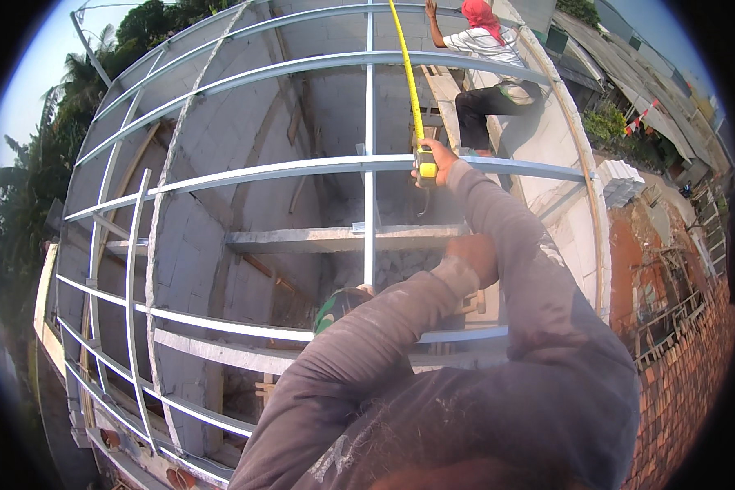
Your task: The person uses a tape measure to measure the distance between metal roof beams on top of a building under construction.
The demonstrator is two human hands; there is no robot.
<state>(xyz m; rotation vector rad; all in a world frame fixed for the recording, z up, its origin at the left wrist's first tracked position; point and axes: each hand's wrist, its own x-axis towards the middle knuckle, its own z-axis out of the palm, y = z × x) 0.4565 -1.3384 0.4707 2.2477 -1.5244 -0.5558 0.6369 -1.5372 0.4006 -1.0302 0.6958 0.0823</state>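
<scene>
My right hand (441, 166) is closed around a tape measure (427, 170) with a yellow and dark case, just over a silver metal beam (302, 167). Its yellow blade (407, 65) runs out away from me, past a farther beam, to the top edge of the view. My left hand (475, 255) is beside my right forearm, with the left arm crossing in front of me. The fingers of that hand are turned away and hidden, so what it touches cannot be made out.
Metal beams cross above grey block walls (196, 269), with deep gaps between them. A co-worker (490, 41) in a red head covering sits on the right wall, one hand raised. A camouflage-patterned rounded thing (340, 309) shows below my left arm. Roof tiles (678, 392) lie right.
</scene>
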